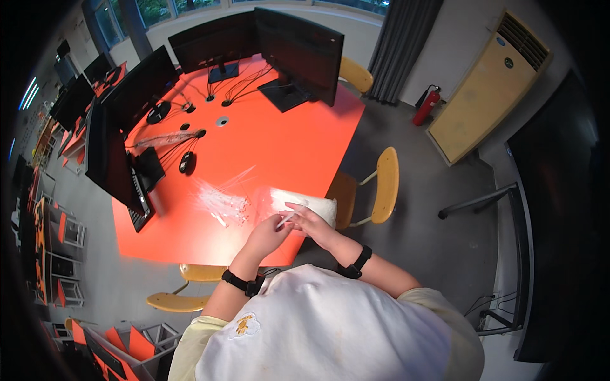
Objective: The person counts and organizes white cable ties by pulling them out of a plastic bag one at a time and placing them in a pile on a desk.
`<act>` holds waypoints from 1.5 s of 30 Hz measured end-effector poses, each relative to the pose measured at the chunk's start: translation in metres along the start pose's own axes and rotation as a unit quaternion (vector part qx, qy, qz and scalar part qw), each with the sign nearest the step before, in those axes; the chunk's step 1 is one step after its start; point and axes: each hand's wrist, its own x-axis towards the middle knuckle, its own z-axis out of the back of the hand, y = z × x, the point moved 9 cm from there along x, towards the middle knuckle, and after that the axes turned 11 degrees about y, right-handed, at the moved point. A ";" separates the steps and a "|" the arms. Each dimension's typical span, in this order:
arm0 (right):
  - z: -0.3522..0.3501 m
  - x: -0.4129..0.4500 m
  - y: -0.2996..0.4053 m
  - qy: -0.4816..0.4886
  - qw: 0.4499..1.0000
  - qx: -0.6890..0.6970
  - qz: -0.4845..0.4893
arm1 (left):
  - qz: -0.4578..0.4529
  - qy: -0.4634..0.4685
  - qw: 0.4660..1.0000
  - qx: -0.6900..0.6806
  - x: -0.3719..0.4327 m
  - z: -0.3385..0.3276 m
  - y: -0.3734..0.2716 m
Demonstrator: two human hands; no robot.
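Note:
Both of my hands meet over the table's near right side around a slim white plastic strip (286,219). My left hand (267,238) pinches its lower end between thumb and fingers. Around the upper part are the fingers of my right hand (313,225), partly hiding it. Beneath and behind them lies a white soft-looking packet (285,197); its contents cannot be made out. Left of the hands, a loose heap of thin translucent white strips (220,202), probably cable ties, is spread on the orange tabletop (281,143).
Several monitors line the far and left sides, including a large black one (300,52). A black mouse (187,162) and a keyboard (139,209) lie at left. Cables run into table holes. Wooden chairs (385,185) stand around the table; a fire extinguisher (426,107) is by the wall.

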 end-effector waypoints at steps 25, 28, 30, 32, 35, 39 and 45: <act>-0.077 0.014 -0.108 0.144 0.858 -0.445 -0.210 | -0.047 0.236 0.943 0.230 -0.038 0.052 0.113; -0.094 0.016 -0.091 0.118 0.880 -0.414 -0.201 | -0.100 0.200 0.948 0.227 -0.033 0.056 0.115; -0.096 0.019 -0.089 0.101 0.871 -0.444 -0.184 | -0.115 0.199 0.950 0.213 -0.031 0.057 0.112; -0.094 0.022 -0.086 0.084 0.860 -0.476 -0.166 | -0.132 0.197 0.951 0.199 -0.029 0.056 0.108; -0.083 0.021 -0.098 0.085 0.856 -0.451 -0.238 | -0.160 0.188 0.953 0.174 -0.026 0.055 0.104; -0.079 0.021 -0.099 0.093 0.820 -0.494 -0.273 | -0.184 0.189 0.940 0.216 -0.023 0.050 0.106; -0.069 0.030 -0.099 0.103 0.778 -0.558 -0.269 | -0.194 0.224 0.924 0.244 -0.016 0.021 0.110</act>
